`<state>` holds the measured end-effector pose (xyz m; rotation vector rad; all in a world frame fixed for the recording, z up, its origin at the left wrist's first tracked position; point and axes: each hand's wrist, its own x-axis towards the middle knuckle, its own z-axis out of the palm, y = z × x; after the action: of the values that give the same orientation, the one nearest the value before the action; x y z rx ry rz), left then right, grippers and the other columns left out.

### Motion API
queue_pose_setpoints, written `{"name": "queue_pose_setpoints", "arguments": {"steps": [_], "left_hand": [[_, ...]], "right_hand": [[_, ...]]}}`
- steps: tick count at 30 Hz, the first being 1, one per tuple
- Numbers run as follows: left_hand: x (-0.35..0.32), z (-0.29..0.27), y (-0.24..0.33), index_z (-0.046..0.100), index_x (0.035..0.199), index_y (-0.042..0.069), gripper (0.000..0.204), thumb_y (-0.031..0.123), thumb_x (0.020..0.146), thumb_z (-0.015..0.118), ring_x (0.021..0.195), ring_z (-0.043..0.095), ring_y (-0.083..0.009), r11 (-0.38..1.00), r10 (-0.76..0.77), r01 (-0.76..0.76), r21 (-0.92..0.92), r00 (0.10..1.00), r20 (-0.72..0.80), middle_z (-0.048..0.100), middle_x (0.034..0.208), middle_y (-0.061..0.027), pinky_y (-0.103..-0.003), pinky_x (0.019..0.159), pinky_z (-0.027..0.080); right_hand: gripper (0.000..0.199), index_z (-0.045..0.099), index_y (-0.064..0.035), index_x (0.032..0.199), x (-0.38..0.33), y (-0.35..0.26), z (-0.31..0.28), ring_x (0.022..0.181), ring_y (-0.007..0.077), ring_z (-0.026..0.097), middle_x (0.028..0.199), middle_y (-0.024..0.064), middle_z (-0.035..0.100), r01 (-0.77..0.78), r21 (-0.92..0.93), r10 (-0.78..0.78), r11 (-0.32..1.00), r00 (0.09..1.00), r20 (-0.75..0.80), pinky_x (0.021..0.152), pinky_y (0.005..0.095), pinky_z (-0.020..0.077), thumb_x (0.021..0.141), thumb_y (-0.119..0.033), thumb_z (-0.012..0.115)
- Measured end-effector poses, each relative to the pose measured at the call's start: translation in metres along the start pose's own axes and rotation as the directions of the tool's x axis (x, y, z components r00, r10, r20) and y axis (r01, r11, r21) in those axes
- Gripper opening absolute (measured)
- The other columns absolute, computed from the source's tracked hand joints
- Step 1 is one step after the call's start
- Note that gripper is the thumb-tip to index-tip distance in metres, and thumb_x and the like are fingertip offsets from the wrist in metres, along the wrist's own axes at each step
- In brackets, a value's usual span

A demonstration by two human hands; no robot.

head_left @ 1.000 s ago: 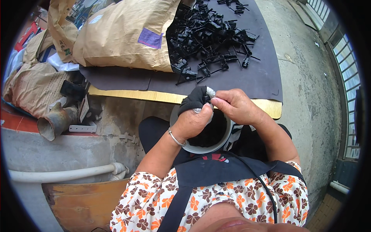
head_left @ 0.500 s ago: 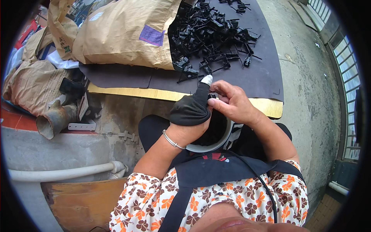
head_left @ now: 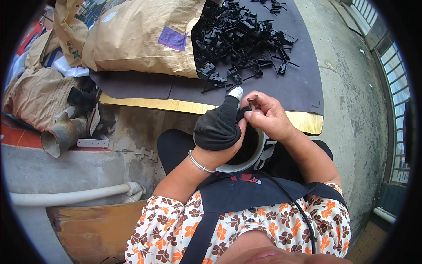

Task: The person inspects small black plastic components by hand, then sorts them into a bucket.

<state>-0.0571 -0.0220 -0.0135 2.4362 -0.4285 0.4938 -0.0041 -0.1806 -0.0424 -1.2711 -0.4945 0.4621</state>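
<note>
My left hand (head_left: 218, 127) wears a black cloth cover, with a white wrap on its raised thumb. Its fingers close around a small black plastic part (head_left: 242, 114), which they largely hide. Close against it, my right hand (head_left: 267, 115) is bare and pinched, thumb and forefinger meeting at that part. A small brown curved piece (head_left: 253, 101) shows between the right fingers; its kind cannot be made out. Both hands are over a pale-rimmed bucket (head_left: 239, 168) between my knees, its inside dark. Beyond them lies a pile of black plastic parts (head_left: 239, 37) with thin stems.
The parts spill from a large brown paper sack (head_left: 136, 39) lying on the dark-covered table (head_left: 303, 88). At left are another paper sack (head_left: 39, 94), a rusty metal pipe (head_left: 61, 136) and a white pipe (head_left: 70, 196). A barred window (head_left: 395, 83) stands at right.
My right hand has shifted slightly right and turned, so the brown piece now shows between its fingers. My left hand has moved a little lower and tilted. The pile looks unchanged.
</note>
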Motion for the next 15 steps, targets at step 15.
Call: {"name": "queue_pose_setpoints", "arguments": {"steps": [15], "left_hand": [[-0.002,-0.008,-0.004,0.041,0.131,-0.002,0.044,0.005,0.089,0.052,0.066,0.05,-0.0054,0.549,-0.184,0.463,-0.696,0.879,0.439,0.058,0.086,-0.0009,-0.02,0.059,0.043]], "right_hand": [[0.012,0.056,-0.0039,0.092,-0.002,-0.005,0.004,0.059,0.0012,0.034,0.07,-0.0063,0.042,0.055,-0.031,-0.054,0.998,0.998,0.039,0.055,0.0169,0.0287,0.084,-0.012,0.059]]}}
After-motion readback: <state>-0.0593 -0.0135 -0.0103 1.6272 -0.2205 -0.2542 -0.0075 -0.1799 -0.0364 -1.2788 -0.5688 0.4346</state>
